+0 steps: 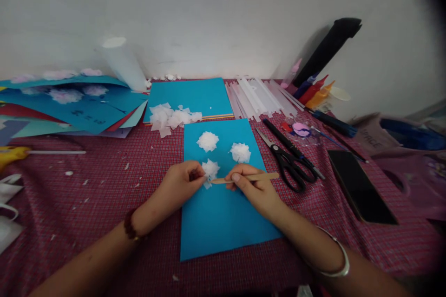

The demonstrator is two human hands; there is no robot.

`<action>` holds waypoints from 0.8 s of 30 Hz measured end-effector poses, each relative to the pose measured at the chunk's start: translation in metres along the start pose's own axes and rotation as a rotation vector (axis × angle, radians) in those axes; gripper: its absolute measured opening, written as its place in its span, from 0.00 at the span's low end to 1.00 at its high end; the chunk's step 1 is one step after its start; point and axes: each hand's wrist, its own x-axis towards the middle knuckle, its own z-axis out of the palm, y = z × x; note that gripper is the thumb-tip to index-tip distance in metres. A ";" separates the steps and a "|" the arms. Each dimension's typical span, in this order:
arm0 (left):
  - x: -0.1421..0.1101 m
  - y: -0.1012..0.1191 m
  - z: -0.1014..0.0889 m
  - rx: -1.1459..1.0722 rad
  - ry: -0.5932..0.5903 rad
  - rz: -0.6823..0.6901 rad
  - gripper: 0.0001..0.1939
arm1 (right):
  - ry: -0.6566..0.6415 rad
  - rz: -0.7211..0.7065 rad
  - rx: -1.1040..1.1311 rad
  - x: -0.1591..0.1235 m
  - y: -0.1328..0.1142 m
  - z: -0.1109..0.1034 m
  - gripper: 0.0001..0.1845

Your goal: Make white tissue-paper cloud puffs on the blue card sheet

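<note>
right hand (256,191) has the wooden stick (262,177), left hand (184,180) pinches the edge of the nearest paper puff (211,168) on the blue card (223,222). go light imo, tip only, don't squash it.

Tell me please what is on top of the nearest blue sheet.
Three white puffs lie on the blue sheet. The left hand touches the nearest puff; the right hand holds a wooden stick. What hands and puffs cover cannot be seen.
</note>
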 end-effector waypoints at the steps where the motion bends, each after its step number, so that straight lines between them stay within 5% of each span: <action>1: 0.000 0.001 0.001 0.006 0.003 -0.004 0.05 | -0.008 -0.006 -0.037 0.000 0.001 0.000 0.13; 7: 0.002 0.002 0.003 0.040 0.024 -0.013 0.05 | -0.018 -0.095 -0.229 -0.001 0.000 0.003 0.12; 14: -0.002 0.000 -0.011 -0.056 -0.101 -0.049 0.06 | -0.052 -0.157 -0.325 -0.001 -0.001 0.002 0.12; 24: -0.005 -0.002 -0.012 0.211 -0.214 0.126 0.06 | -0.125 -0.280 -0.405 -0.005 0.000 0.003 0.10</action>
